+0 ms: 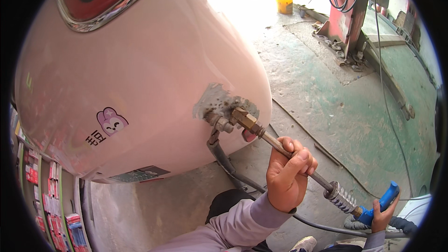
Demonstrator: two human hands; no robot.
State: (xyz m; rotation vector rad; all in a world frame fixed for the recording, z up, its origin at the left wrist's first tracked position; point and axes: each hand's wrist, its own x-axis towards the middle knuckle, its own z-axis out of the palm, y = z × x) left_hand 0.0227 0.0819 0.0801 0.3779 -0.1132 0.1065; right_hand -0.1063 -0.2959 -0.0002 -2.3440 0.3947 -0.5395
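My left hand (288, 175) wraps round metal rod (320, 180); my right hand (383, 216) grips blue handle (388, 197). Brass tip (245, 117) sits at grey patch (212, 100) on pink car (149, 60).

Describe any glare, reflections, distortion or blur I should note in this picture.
Head view: the far floor washes out to white beside the yellow bucket; head view: soft reflections streak the glossy pink bodywork; head view: corners go black, fisheye bending straight edges near the rim; head view: the left hand looks reasonably sharp.
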